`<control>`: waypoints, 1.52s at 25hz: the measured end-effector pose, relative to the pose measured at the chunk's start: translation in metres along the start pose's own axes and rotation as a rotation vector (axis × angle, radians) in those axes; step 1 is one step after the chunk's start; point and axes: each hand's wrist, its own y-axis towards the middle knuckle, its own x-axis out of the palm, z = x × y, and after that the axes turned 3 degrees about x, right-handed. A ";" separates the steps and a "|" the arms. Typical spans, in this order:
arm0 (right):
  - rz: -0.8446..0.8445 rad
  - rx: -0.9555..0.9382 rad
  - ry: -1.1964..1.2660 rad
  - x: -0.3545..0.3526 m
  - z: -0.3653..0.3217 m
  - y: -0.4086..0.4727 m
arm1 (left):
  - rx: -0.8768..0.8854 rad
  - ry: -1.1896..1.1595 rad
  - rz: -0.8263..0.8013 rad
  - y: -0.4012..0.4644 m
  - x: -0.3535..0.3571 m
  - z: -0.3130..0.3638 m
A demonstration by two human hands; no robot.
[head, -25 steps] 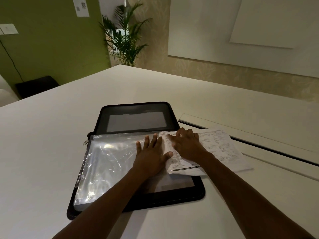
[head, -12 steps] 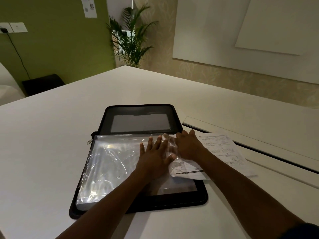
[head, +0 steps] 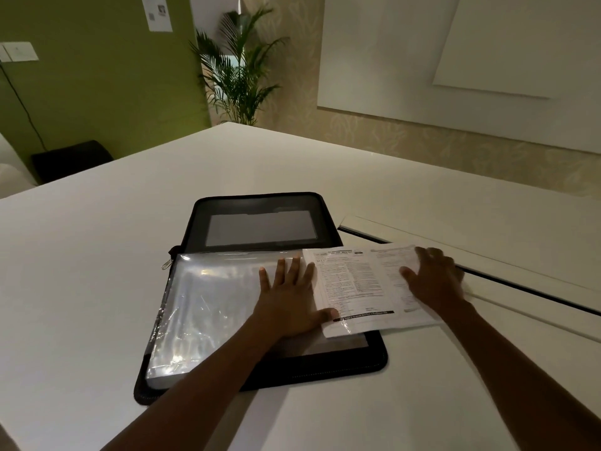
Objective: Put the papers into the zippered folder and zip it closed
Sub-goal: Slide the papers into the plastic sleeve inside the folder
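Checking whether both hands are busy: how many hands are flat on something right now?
2. The left hand lies flat on the clear plastic sleeve in the open folder; the right hand presses the papers hanging over the folder's right edge.

Head view, angled down, close.

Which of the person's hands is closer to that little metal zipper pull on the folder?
Left. The left hand lies flat on the clear sleeve, right of the zipper pull; the right hand is farther right, on the papers.
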 end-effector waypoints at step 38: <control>-0.191 0.258 0.536 -0.009 -0.077 -0.039 | 0.048 -0.014 -0.033 -0.024 0.003 0.001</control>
